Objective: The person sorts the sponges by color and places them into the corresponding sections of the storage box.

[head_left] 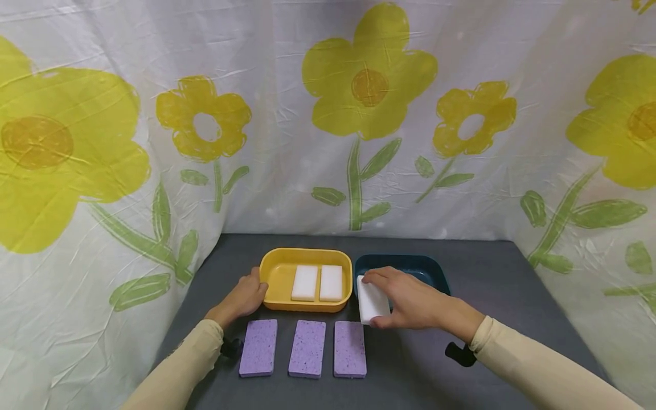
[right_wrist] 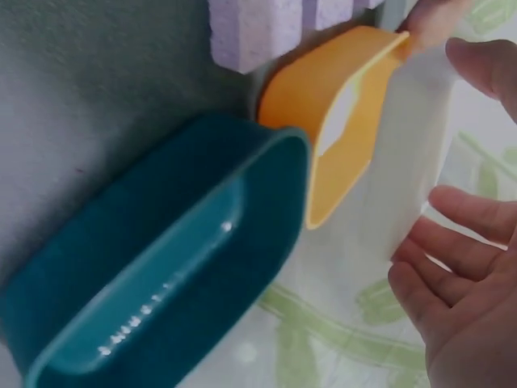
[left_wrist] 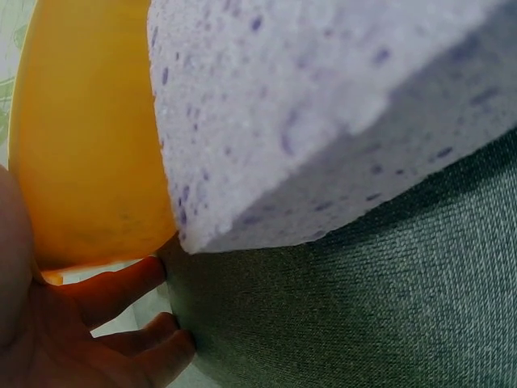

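My right hand (head_left: 410,299) pinches a white sponge block (head_left: 373,302) by its edges, thumb on one side and fingers on the other. It holds the block tilted over the gap between the yellow tray (head_left: 277,306) and the dark teal tray (head_left: 435,272). In the right wrist view the white block (right_wrist: 408,137) is clear of both trays. My left hand (head_left: 245,295) grips the yellow tray's left side, the thumb at its rim. Two more white blocks, a left one (head_left: 304,283) and a right one (head_left: 331,283), lie side by side in the yellow tray.
Three purple speckled sponges lie in a row in front of the trays: left (head_left: 258,347), middle (head_left: 307,348) and right (head_left: 350,349). A dark grey cloth (head_left: 420,370) covers the table. Behind it hangs a white curtain (head_left: 277,188) with yellow flowers.
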